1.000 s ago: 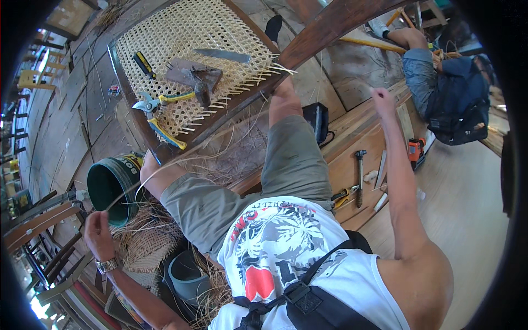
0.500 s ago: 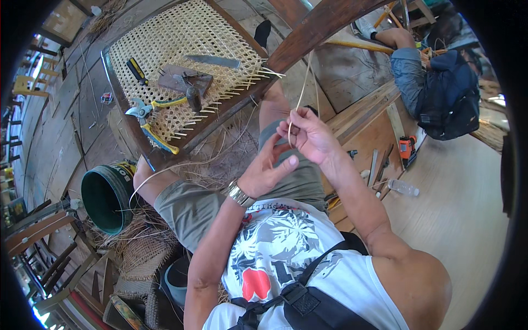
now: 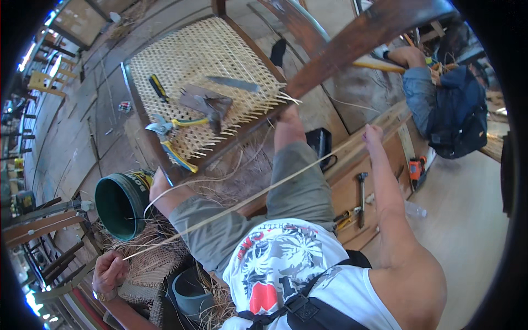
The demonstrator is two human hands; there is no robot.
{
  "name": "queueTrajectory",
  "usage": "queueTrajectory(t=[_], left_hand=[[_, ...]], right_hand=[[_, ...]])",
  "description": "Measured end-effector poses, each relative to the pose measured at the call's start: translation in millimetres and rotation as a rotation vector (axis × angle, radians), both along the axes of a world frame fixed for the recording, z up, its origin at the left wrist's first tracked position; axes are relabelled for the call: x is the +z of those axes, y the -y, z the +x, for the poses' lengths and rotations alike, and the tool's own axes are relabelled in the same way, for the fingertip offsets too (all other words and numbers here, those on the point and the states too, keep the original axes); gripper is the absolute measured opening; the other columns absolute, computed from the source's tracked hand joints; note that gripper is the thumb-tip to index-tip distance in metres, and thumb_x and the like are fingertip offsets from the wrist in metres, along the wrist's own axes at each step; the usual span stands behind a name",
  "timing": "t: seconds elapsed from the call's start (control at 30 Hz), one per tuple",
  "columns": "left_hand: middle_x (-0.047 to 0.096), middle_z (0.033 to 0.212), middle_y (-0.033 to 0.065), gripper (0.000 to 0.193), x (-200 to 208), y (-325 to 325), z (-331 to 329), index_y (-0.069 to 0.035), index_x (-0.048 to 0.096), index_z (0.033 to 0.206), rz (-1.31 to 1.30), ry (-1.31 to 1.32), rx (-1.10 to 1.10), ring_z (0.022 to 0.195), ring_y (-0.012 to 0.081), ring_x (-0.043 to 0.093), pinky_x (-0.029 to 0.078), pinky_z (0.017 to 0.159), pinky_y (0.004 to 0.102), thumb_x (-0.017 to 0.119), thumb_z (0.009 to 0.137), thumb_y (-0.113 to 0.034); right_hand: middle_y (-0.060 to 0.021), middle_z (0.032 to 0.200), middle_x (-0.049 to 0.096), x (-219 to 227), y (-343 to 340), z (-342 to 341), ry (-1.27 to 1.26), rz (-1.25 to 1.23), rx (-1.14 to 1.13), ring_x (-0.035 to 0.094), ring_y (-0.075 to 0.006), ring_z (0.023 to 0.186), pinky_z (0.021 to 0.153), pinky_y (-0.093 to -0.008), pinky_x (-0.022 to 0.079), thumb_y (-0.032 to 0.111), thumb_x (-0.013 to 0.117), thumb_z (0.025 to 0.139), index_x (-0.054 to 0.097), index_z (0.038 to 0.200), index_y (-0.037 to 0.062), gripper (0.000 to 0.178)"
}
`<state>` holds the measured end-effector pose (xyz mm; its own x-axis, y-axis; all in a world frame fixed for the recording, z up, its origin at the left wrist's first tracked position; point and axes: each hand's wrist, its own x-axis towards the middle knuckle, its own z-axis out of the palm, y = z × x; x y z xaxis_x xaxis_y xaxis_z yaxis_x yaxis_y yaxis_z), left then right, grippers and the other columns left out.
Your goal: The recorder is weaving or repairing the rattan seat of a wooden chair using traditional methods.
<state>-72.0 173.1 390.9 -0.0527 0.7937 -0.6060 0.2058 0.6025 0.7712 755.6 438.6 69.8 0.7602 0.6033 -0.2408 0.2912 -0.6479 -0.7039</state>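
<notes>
A long pale cane strand runs taut and slanting across my lap. My left hand, low at the left, pinches its near end. Out at the right my right hand is closed in a fist around the other end. Ahead of my knees stands a dark wooden chair frame with a woven cane seat, loose strand ends sticking out along its near edge. On the weave rest pruning shears with yellow and blue handles, a screwdriver, a flat blade and a brown wooden block.
A green bucket stands by my left knee, with burlap and a grey pot nearer me. On the right are a hammer, an orange power tool and a plastic bottle. Another person with a dark backpack sits beyond.
My hands were close together over my lap with the strand at the right one. Now they are far apart, left hand low left, right hand out right, the strand stretched between them.
</notes>
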Motion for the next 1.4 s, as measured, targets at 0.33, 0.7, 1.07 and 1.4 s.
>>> queueTrajectory(t=[0.33,0.7,1.07,1.4], left_hand=[[0.069,0.072,0.0102,0.018,-79,-113,207,-0.005,0.069,0.099,0.343,-0.18,-0.565,0.063,0.0208,0.068,0.052,0.059,0.0331,0.063,0.092,-0.021],[0.07,0.07,0.0068,0.015,-102,-105,149,-0.006,0.07,0.094,0.219,-0.318,-0.412,0.062,0.0171,0.068,0.051,0.059,0.0324,0.063,0.093,-0.019],[0.07,0.07,0.01,0.016,-97,-120,224,-0.008,0.071,0.091,0.455,-0.404,-0.494,0.064,0.0264,0.069,0.052,0.06,0.0381,0.064,0.089,-0.022],[0.067,0.068,0.005,0.014,-96,-138,233,0.001,0.07,0.096,0.355,-0.207,-0.515,0.064,0.0092,0.063,0.05,0.062,0.0247,0.067,0.09,-0.012]], right_hand=[[-0.0133,0.103,0.066,200,65,-303,-0.05,0.401,1.399,0.063,-0.0231,0.098,0.086,-0.0342,0.05,0.019,0.065,0.093,0.057,0.122,0.0033,0.034],[-0.0129,0.091,0.068,206,51,-242,0.208,0.153,1.257,0.067,-0.0252,0.078,0.072,-0.0357,0.053,0.018,0.067,0.091,0.065,0.101,0.0024,0.019],[-0.0163,0.102,0.066,189,82,-278,-0.076,0.281,1.469,0.068,-0.0304,0.078,0.073,-0.0389,0.054,0.015,0.068,0.089,0.063,0.112,0.0054,0.026],[-0.0158,0.105,0.063,207,89,-333,0.016,0.241,1.537,0.065,-0.0301,0.092,0.077,-0.0366,0.052,0.014,0.07,0.087,0.063,0.119,0.0046,0.034]])
